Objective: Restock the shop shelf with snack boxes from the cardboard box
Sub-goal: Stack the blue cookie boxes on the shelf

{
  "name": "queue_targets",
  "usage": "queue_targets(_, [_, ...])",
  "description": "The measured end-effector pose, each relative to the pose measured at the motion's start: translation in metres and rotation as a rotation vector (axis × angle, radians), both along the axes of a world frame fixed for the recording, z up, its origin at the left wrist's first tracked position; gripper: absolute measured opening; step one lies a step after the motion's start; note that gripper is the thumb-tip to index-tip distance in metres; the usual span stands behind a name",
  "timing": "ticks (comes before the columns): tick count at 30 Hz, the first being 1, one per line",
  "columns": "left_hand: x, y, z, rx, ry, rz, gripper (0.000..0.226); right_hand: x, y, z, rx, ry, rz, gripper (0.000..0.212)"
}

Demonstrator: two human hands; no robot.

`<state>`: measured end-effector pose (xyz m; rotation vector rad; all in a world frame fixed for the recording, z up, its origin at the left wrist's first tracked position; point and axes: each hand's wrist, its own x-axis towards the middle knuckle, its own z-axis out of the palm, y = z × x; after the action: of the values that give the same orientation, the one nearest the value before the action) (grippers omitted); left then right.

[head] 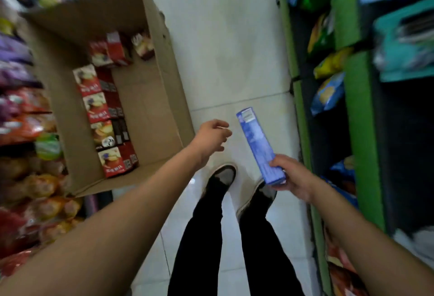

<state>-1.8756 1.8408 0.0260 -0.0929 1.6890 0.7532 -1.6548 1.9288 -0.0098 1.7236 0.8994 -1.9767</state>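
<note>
One long, flat blue snack box (258,145) was already out of the big open brown cardboard box (150,98) on the pale tiled floor (223,37), and the person's right hand (290,178) gripped it by its near end, fingers and thumb curled round it. Its long axis ran away from the body, far end tipped slightly left, so the green-edged shop shelf (357,98) lay just to its right — a short swing, I judged, would take it there. The left hand (212,137) hung empty, fingers loosely curled, just beside the carton's right wall and nearer the red snack boxes (103,119) lined up inside. Open floor lay ahead between carton and shelf — the shelf's dark bays looked partly free.
</note>
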Motion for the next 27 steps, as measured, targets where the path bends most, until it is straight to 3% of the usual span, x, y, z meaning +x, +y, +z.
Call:
queue_targets(2, [-0.025,0.013,0.065,0.051,0.085,-0.018,0.042,-0.018,0.006,0.079,0.002,0.091,0.033,0.021])
queue_targets(5, [-0.063,0.028,0.166,0.17,0.146,-0.04,0.056,-0.041,0.018,0.192,0.017,0.221,0.068,0.047])
queue_targets(10, [-0.098,0.042,0.327,0.355,0.148,-0.166,0.038,-0.067,0.032,0.365,0.122,0.38,-0.005,0.04])
queue_targets(14, [-0.11,0.045,0.434,0.491,0.214,-0.276,0.044,-0.068,0.035,0.479,0.216,0.486,-0.058,0.042])
queue_targets(17, [-0.113,0.047,0.503,0.609,0.261,-0.419,0.051,-0.058,0.037,0.539,0.289,0.585,-0.138,0.052])
queue_targets(22, [-0.1,0.057,0.581,0.707,0.388,-0.566,0.066,-0.035,0.036,0.605,0.433,0.649,-0.44,0.044])
queue_targets(27, [-0.077,0.072,0.623,0.832,0.404,-0.587,0.036,-0.008,0.034,0.647,0.454,0.687,-0.55,0.032])
